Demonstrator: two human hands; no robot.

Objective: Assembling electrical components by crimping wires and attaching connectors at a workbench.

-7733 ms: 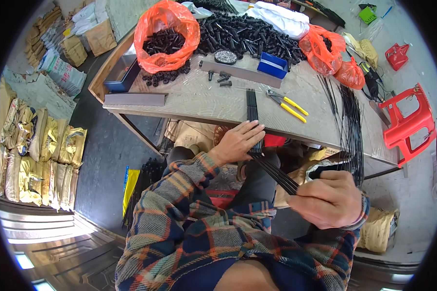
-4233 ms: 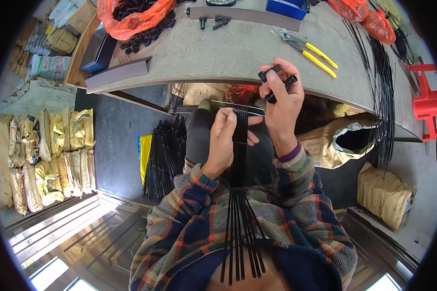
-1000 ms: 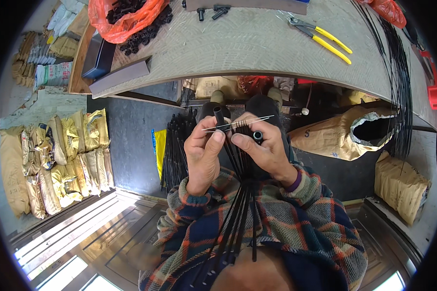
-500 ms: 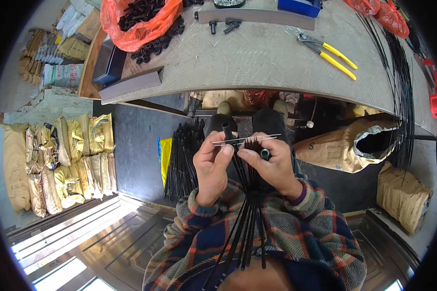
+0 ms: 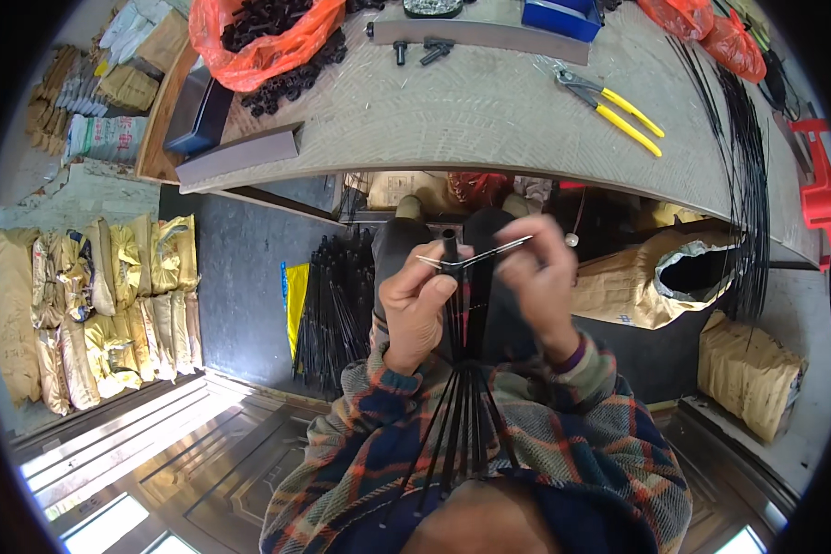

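My left hand (image 5: 414,300) is closed, thumb and fingers pinching a short upright black tube (image 5: 450,244), where thin black ribs gather like an umbrella frame. The ribs (image 5: 466,406) run down from it and fan out over my lap. A thin silvery wire (image 5: 500,249) crosses at the tube, bent there, its right part slanting up toward my right hand. My right hand (image 5: 540,277) is raised beside the wire's right end. Motion smears its fingers, so their grip is unclear.
Beyond my hands runs a grey worktable (image 5: 397,120) with yellow-handled pliers (image 5: 619,115), an orange bag (image 5: 258,51) of black plastic parts and a blue tray (image 5: 563,17). Thin black rods (image 5: 743,166) hang over its right edge. Black rods (image 5: 332,314) stand at my left; an opened sack (image 5: 656,277) lies right.
My right hand has left the ribs and the dark green tube end it was at, moving up and right. The wire, straight before, is now bent at the tube. My left hand stays closed.
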